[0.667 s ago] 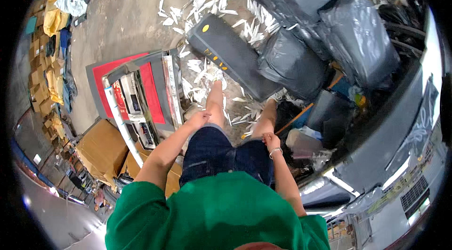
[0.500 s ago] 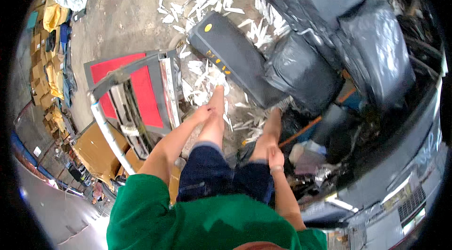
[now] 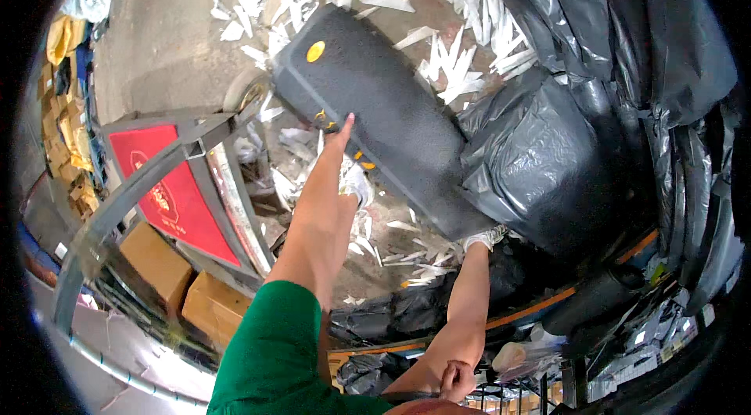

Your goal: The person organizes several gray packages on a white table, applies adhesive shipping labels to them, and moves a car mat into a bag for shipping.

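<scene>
A long dark-grey block [image 3: 391, 114] with a yellow round spot and small yellow marks lies slanted on the floor in front of me. My left hand [image 3: 338, 133] is at its near left edge, the thumb along the edge and the other fingers mostly hidden, seemingly closed round it. Low in the picture, my right hand [image 3: 458, 380] is beside my bent right knee with its fingers curled; whether anything is in them does not show. A stuffed black plastic bag [image 3: 547, 153] presses against the block's right end.
White paper strips [image 3: 469, 12] litter the floor around the block. At left stand a grey metal frame [image 3: 133, 184], a red panel [image 3: 176, 196] and cardboard boxes [image 3: 215, 305]. More black plastic sheeting [image 3: 680, 63] rises on the right. An orange bar [image 3: 532, 309] runs low behind my right leg.
My left hand has gone from my left knee forward to the block's edge. I have leaned lower, so the block looks nearer. My right hand now shows lower in the picture.
</scene>
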Available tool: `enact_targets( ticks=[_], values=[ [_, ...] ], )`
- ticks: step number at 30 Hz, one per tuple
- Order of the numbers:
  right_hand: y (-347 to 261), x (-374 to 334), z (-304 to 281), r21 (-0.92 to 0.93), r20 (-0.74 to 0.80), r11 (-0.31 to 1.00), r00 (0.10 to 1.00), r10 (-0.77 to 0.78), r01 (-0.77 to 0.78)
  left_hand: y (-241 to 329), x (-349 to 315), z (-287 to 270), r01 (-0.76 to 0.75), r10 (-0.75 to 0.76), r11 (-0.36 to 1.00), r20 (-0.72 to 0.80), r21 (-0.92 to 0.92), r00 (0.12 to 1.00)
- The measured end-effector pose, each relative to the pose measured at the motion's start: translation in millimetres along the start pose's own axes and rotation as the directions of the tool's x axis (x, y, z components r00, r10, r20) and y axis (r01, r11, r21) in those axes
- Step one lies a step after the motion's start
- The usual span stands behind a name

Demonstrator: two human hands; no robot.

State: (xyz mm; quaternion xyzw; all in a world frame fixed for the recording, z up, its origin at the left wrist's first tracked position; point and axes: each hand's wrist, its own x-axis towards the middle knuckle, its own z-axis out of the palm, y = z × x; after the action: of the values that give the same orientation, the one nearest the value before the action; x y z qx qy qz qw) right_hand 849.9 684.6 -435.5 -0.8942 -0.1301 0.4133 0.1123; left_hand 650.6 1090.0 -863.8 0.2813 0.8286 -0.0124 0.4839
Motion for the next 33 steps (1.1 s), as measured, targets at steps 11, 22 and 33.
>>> enact_targets(
  ticks=[11,22,33],
  values=[
    [-5.3,18.0,-16.5,-0.003,0.021,0.999,0.999,-0.049,0.049,56.9,-75.1,2.7,0.010,0.033,0.855,0.073,-0.519,0.997],
    [-34.7,36.6,-45.3,-0.239,0.104,0.954,0.972,0.210,-0.180,90.4,-433.6,-95.6,-0.197,0.240,0.749,-0.017,-0.633,0.971],
    [-306.4,109.1,-193.3,0.838,0.150,0.500,0.788,-0.597,0.219,191.3,-551.3,-249.3,-0.544,0.666,0.724,0.224,-0.424,0.712]
  ],
)
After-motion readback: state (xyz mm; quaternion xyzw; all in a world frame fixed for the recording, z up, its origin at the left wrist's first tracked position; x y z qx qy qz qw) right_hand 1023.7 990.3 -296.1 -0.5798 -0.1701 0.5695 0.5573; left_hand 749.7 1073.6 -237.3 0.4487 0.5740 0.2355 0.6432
